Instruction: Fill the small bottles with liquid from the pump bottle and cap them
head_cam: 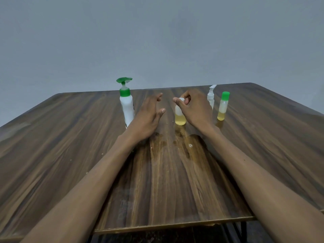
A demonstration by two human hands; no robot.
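A white pump bottle (126,104) with a green pump head stands at the back left of the wooden table (70,137). In the middle stands a small clear bottle (180,117) with yellow liquid in its lower part. My right hand (192,109) pinches the white cap on top of this bottle with thumb and fingers. My left hand (149,118) hovers just left of it, fingers spread and relaxed, holding nothing. A second small bottle (223,106) with a green cap and yellow liquid stands at the right.
A small white pump-top bottle (211,96) stands behind my right hand, next to the green-capped bottle. Wet patches of spilled liquid (175,137) lie on the wood in front of the middle bottle. The table's near edge is below my forearms.
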